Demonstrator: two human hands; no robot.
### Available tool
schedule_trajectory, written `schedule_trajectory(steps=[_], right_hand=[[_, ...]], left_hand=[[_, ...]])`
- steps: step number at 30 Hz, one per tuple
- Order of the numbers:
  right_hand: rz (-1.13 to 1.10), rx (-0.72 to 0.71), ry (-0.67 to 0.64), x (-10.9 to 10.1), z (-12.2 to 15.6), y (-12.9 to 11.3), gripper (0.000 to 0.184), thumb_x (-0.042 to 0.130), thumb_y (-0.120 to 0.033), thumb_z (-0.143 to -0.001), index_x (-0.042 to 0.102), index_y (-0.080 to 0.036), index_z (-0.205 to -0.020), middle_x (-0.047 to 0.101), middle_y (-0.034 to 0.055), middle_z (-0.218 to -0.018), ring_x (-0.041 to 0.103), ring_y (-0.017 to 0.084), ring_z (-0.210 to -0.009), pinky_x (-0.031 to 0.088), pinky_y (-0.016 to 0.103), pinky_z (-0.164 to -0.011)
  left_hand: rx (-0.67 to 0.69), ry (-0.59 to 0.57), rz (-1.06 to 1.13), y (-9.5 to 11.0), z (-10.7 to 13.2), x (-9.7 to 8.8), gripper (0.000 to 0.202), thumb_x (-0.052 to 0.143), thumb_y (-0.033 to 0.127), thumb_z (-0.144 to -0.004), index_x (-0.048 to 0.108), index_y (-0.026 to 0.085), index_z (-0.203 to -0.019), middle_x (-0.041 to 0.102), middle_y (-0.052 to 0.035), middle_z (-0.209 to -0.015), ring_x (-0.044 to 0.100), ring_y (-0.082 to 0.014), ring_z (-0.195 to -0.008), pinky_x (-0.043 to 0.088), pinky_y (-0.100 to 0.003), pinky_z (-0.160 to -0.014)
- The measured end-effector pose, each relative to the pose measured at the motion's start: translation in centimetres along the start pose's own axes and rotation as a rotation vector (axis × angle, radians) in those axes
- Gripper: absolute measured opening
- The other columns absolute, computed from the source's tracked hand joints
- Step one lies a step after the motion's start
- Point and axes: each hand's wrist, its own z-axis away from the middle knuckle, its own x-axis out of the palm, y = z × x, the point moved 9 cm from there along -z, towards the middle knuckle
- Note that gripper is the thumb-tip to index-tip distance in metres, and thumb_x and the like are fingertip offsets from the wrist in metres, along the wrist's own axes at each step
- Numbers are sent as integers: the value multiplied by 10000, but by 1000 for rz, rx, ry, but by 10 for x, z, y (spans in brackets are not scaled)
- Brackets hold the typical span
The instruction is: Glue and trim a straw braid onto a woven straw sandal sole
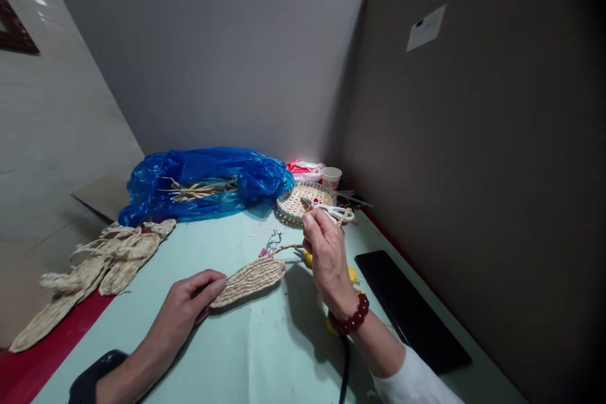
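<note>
My left hand [187,300] grips the near end of a braided straw shoe sole [250,281], thumb on top, holding it just over the pale green table. From the sole's far end a twisted straw cord [288,246] runs to my right hand [326,255]. That hand is closed around the cord, and a short piece of it sticks out above the knuckles. Behind the fingers, white-handled scissors [331,208] lie on a round woven basket [299,196]. A yellow-handled tool [307,257] is partly hidden by my right hand.
A blue plastic bag [213,161] with loose straw [196,189] lies at the back. Straw sandals [127,259] rest at the left edge. A black tablet-like slab [411,309] lies right. A paper cup [331,177] stands behind the basket. Grey panels [213,57] enclose the back and right.
</note>
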Motion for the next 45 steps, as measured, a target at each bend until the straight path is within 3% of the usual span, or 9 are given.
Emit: schedule_trajectory(steps=[9, 16, 20, 24, 28, 33, 37, 41, 45], right_hand=[[-145, 120, -75, 17, 11, 8, 387, 458, -429, -991, 361, -243, -666, 315, -76, -590, 308, 117, -528, 313, 245, -497], [-70, -6, -416, 57, 44, -19, 185, 476, -200, -963, 540, -224, -791, 603, -26, -706, 563, 126, -655, 430, 218, -631], [-10, -163, -551, 85, 75, -20, 349, 407, -381, -990, 463, -234, -678, 530, -36, -544, 486, 132, -494, 396, 245, -548], [74, -199, -531, 86, 84, -15, 490, 435, -600, -940, 407, -238, -612, 400, -36, -497, 379, 144, -452, 247, 294, -461], [167, -11, -435, 59, 60, -5, 540, 631, -537, -883, 401, -206, -524, 343, -55, -486, 333, 115, -469, 214, 282, -498], [142, 229, -246, 20, 19, 17, 323, 579, -452, -933, 628, -199, -738, 632, 22, -724, 561, 193, -714, 392, 291, -672], [-95, 431, -262, 22, 11, 45, 364, 591, -519, -902, 694, -176, -965, 715, 95, -959, 653, 250, -954, 483, 356, -861], [-331, 547, -227, 32, 13, 54, 318, 699, -459, -823, 696, -168, -952, 715, 93, -991, 664, 199, -882, 513, 324, -820], [-410, 514, -89, 23, 10, 38, 262, 746, -399, -785, 688, -207, -954, 662, 20, -909, 584, 146, -776, 475, 272, -747]], left_hand=[[-68, 133, 95, -10, -2, -14, 360, 675, 527, -776, 667, 168, -806, 433, 59, -563, 301, -90, -473, 203, -224, -455], [-49, 177, 100, -5, -6, -15, 383, 673, 558, -755, 657, 179, -800, 478, 58, -541, 343, -111, -474, 252, -246, -482], [-51, 190, 64, -7, -5, -18, 395, 691, 572, -723, 673, 191, -826, 507, 61, -497, 402, -140, -474, 329, -264, -509], [-63, 223, 35, -7, -6, -24, 423, 665, 575, -726, 688, 180, -875, 462, 82, -369, 427, -150, -417, 370, -276, -524], [-53, 211, 57, 10, -6, -28, 399, 667, 550, -688, 716, 177, -820, 542, 48, -378, 494, -163, -384, 414, -285, -492], [5, 203, 97, 36, -5, -35, 316, 665, 496, -674, 777, 210, -748, 584, 16, -390, 573, -202, -414, 463, -309, -491], [107, 187, 90, 50, -4, -37, 245, 678, 447, -666, 817, 254, -723, 686, -29, -518, 658, -233, -538, 521, -320, -600], [216, 138, -10, 59, -1, -34, 229, 667, 416, -714, 833, 276, -787, 761, -50, -676, 664, -213, -497, 528, -298, -526], [172, 98, -79, 52, -4, -29, 293, 660, 447, -732, 829, 274, -897, 798, -59, -833, 669, -197, -492, 553, -296, -552]])
